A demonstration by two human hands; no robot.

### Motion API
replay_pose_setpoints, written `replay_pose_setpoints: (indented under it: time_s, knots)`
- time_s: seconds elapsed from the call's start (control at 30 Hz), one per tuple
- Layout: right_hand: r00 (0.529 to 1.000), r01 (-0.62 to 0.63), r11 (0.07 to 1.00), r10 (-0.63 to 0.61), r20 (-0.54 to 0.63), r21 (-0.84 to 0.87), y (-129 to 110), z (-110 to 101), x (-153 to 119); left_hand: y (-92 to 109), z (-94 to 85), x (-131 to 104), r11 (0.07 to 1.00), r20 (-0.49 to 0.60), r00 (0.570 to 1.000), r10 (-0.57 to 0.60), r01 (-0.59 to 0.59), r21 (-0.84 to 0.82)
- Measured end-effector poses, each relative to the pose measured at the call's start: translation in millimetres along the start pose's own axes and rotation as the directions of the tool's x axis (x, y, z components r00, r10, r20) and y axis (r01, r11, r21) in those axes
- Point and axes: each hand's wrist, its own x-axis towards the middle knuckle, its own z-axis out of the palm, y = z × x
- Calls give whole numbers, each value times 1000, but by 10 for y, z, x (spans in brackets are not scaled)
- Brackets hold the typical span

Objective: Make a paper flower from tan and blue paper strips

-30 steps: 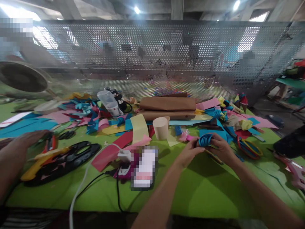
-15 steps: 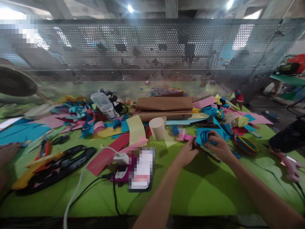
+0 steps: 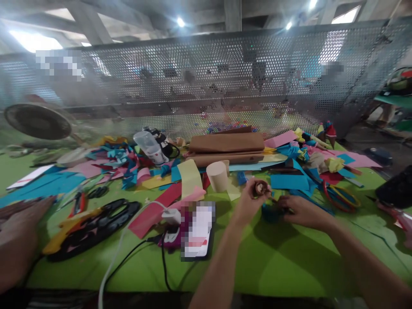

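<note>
My left hand (image 3: 247,205) is closed around a small brown paper roll (image 3: 261,187), its round hollow-looking end tilted up toward me. Just below and to the right of the roll is a bunch of blue paper (image 3: 269,213), dark and smeared by motion. The fingers of my right hand (image 3: 299,209) are pinched together at its right edge. Whether the blue paper is joined to the brown roll, I cannot tell. Behind my hands lie a flat blue paper strip (image 3: 289,182) and a cream paper cylinder (image 3: 216,177) standing upright.
A phone (image 3: 198,231) lies beside a purple power strip (image 3: 175,238) with cables. Scissors (image 3: 98,192), a yellow-handled tool (image 3: 69,227) on a black tray and another person's hand (image 3: 22,240) are at left. Tape rings (image 3: 341,197) and a pink glue gun (image 3: 402,223) are at right.
Both hands held the folded blue paper up together; now that paper is lower, and a brown roll end shows in my left hand. My right hand has moved down slightly. The view has shifted left.
</note>
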Motion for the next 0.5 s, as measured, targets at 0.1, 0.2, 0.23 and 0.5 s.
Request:
replay_pose_setpoints:
  time_s: [0.1, 0.2, 0.23, 0.5]
  knots:
    - [989, -71, 995, 61, -136, -71, -40, 6, -5, -36, 1, -3, 993, 7, 1000, 23, -23, 117]
    - [926, -51, 998, 32, -376, -41, -158, -76, -19, -64, 22, -14, 982, 50, 997, 57, -65, 179]
    - [903, -21, 999, 2, -429, -39, -204, -101, -23, -71, 33, -19, 979, 63, 995, 76, -86, 186]
    - [894, -31, 927, -141, -425, -374, -328, -42, -40, -107, 61, -28, 892, 129, 989, 75, -124, 434]
